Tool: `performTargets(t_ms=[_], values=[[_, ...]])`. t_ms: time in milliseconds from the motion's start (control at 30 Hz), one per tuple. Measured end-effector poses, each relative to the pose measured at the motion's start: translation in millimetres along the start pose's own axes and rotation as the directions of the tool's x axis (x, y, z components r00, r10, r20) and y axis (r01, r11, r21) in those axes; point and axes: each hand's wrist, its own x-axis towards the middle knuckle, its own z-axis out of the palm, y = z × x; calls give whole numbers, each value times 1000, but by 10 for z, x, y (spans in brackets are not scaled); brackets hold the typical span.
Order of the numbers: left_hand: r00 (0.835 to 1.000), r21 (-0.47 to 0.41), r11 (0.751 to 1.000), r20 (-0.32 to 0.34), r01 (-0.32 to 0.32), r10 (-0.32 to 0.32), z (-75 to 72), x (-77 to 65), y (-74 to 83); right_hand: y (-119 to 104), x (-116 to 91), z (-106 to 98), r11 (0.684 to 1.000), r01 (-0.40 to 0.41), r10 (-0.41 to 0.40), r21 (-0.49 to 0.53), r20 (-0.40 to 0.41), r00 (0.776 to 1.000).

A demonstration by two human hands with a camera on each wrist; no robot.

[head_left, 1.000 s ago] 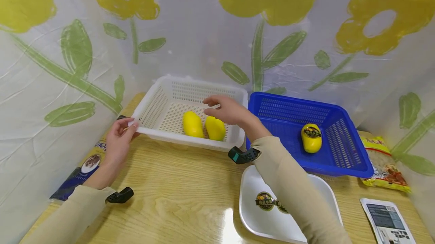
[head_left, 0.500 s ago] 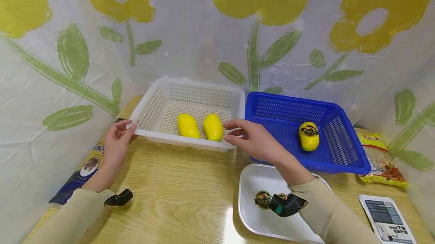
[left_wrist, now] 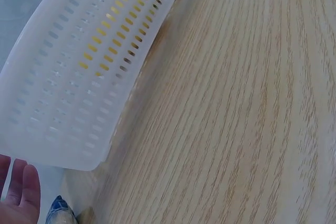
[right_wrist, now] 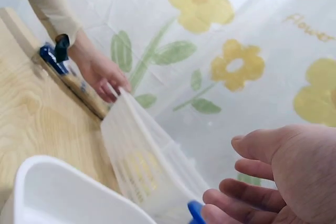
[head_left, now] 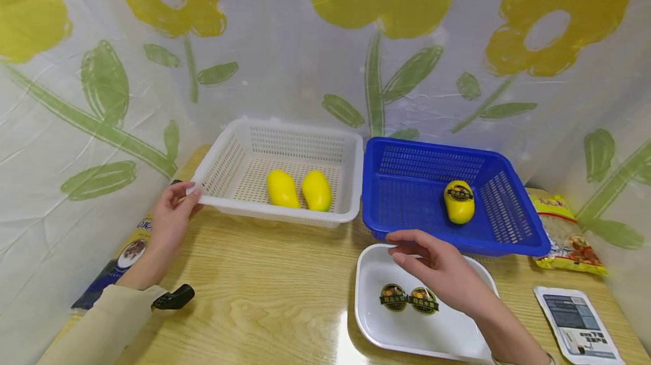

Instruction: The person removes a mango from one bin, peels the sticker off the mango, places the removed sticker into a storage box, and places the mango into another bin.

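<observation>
My left hand pinches the near left corner of a white slotted plastic basket, thumb at the rim. Inside that basket two yellow mangoes lie side by side, without labels. My right hand hovers over a white tray, fingers loosely bent and nothing between them. On the tray are two round dark-and-gold stickers. Behind the right hand, a blue plastic basket contains one mango bearing such a sticker. The left wrist view shows the white basket's slotted side and some fingertips.
A blue and tan packet lies along the table's left edge. At the right are a yellow food bag and a flat white pack. A flower-printed curtain hangs close behind both baskets.
My right hand has drawn back from over the mangoes in the white basket, moving right and toward me to the tray. The left hand keeps its hold on the basket corner.
</observation>
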Motion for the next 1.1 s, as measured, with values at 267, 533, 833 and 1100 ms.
performTargets(t_ms=[267,533,833,1100], values=[[1000,-37,999,-12,13,-13,2,-8,-2,156,-329,-148,999,-21,24,41,-82,996],[1000,-40,999,-24,-1,0,3,-2,-21,341,-536,-377,993,-57,76,104,-193,978],[1000,4,1000,-30,6,-6,20,-6,-9,761,-768,-806,913,-164,365,374,-568,738],[999,-12,1000,-41,17,-18,10,9,-12,1162,-774,-1143,802,-317,597,507,-713,368]])
